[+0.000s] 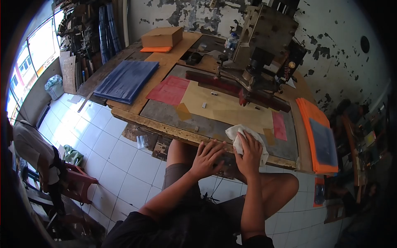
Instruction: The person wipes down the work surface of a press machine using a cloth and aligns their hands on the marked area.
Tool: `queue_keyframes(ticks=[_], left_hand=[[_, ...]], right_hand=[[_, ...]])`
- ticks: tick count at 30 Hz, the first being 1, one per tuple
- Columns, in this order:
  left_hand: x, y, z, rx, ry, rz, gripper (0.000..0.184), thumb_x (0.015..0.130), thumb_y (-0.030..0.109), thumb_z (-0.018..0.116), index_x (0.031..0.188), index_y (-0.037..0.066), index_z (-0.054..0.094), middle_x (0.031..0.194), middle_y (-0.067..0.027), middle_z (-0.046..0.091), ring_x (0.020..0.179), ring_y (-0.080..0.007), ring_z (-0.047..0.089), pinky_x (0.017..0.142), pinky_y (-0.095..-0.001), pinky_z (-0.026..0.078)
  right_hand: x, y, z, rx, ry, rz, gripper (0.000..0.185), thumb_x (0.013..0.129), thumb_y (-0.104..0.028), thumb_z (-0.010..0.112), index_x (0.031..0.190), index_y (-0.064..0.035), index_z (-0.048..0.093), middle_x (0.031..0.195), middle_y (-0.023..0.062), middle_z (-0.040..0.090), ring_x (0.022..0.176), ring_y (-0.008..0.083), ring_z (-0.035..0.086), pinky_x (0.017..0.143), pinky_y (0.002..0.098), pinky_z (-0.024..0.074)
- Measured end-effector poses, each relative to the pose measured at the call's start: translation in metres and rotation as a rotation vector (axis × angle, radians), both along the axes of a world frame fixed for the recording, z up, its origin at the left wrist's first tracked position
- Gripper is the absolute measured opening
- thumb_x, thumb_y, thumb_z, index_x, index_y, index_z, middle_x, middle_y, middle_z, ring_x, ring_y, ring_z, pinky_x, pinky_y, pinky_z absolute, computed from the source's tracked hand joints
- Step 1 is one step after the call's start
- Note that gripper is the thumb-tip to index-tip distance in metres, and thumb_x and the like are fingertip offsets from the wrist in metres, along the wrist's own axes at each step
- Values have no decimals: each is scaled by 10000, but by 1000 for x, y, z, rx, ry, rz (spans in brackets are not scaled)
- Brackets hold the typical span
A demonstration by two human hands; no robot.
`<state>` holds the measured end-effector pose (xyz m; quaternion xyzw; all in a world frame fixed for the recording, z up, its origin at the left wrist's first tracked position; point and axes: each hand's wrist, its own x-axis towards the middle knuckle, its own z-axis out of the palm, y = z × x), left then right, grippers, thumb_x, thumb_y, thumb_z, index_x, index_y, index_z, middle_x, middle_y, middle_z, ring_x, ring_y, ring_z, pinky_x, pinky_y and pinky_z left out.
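My right hand (248, 153) rests on a crumpled white cloth (233, 131) at the front edge of the worktable, its fingers bent over the fabric. To its left, my left hand (208, 159) is held near the table edge with its fingers apart and nothing in it. Beyond both hands, a tan sheet (231, 108) is fixed to the grey plate (202, 129) with brown tape. A red piece (167, 91) lies at its left end and a pink-red piece (279, 126) at its right. Small pale blocks (204, 105) sit on the sheet.
A heavy press machine (264, 41) with a dark red bar (223, 84) stands over the plate. Blue plastic sheets (127, 80) lie left, orange sheets (310, 124) right. A cardboard box (162, 38) is at the back. A person (37, 144) is at the left beside a red stool (78, 182).
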<state>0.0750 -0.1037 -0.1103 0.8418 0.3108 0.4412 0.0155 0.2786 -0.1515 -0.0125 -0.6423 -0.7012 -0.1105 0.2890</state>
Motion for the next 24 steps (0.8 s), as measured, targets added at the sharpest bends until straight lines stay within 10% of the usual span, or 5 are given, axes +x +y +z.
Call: queue_keyframes(ticks=[19,24], left_hand=[[10,4,-13,81,-64,76,517,931,336,810,1426,224,709,1626,31,659,1579,-258,507,1377,-561,128],[9,3,-12,80,-49,88,548,856,316,841,1384,215,734,1599,13,680,1582,-294,479,1374,-569,121]], right_hand=[[66,51,1,-85,40,-165,646,979,-252,815,1591,-200,615,1643,108,571,1495,370,531,1232,572,383],[9,60,12,-137,-5,406,632,959,-205,792,1567,-213,618,1668,120,535,1515,383,523,1234,600,385]])
